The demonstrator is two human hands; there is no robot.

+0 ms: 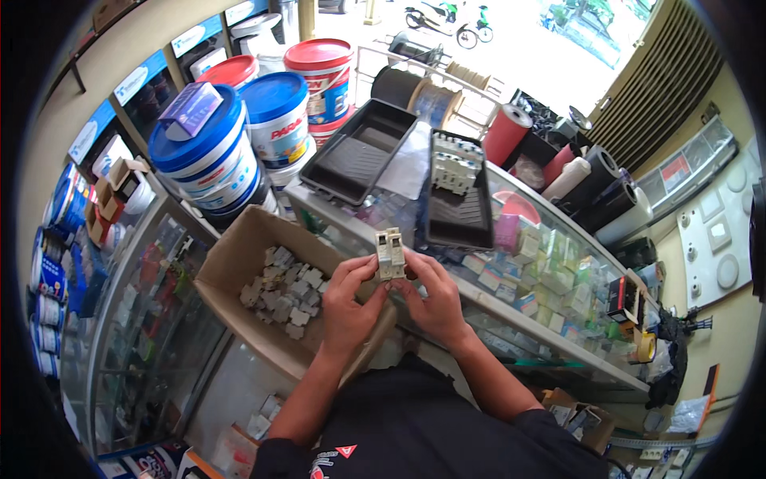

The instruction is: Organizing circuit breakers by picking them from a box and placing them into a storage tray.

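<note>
Two slim miniature circuit breakers [390, 254] stand side by side between my hands, their dark toggles showing. My left hand [353, 293] grips their left side, and my right hand [432, 293] grips the right side. Both thumbs meet near the lower end. Left of my hands, a cardboard box [224, 293] holds a loose heap of similar grey-white breakers [287, 290]. Beyond my hands, a black paint tray [459, 218] on the glass counter carries rows of white breakers [456, 161] at its far end.
Another black paint tray [359, 149] lies on the glass display counter [556, 338], left of the first. Paint buckets [275, 120] stand at the far left, one bearing a purple box [191, 109]. Rolls of sheet material [589, 173] lean along the right. A glass cabinet [155, 317] stands at left.
</note>
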